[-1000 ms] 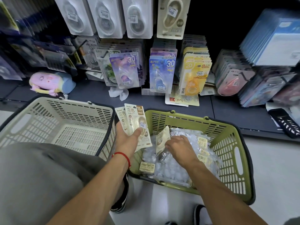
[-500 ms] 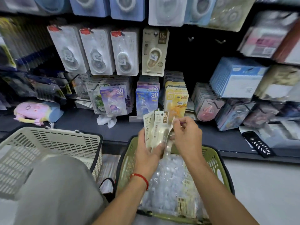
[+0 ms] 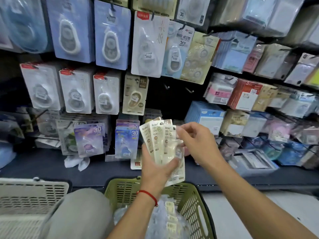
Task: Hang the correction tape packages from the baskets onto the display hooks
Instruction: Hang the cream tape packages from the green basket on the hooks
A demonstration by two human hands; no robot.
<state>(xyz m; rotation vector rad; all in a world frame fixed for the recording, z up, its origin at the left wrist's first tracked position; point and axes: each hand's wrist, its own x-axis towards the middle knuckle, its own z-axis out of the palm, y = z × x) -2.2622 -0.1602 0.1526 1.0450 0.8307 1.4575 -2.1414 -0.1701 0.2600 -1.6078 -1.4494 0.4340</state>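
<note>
Correction tape packages [image 3: 161, 142], cream-coloured and fanned three or more deep, are held upright in front of the display. The lower half of the fan is gripped by the left hand [image 3: 158, 167], thumb across the front. The upper right edge of the foremost package is pinched by the curled fingers [image 3: 181, 133] of the right hand [image 3: 198, 144]. Below, a green basket [image 3: 193, 195] is seen, with a white basket [image 3: 32, 192] at left. Two bare display hooks [image 3: 189, 90] are visible above the fan.

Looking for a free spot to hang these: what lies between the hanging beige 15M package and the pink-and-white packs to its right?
In the head view, two bare hooks on dark backing sit between the beige 15M package and the pink-and-white packs.
</note>
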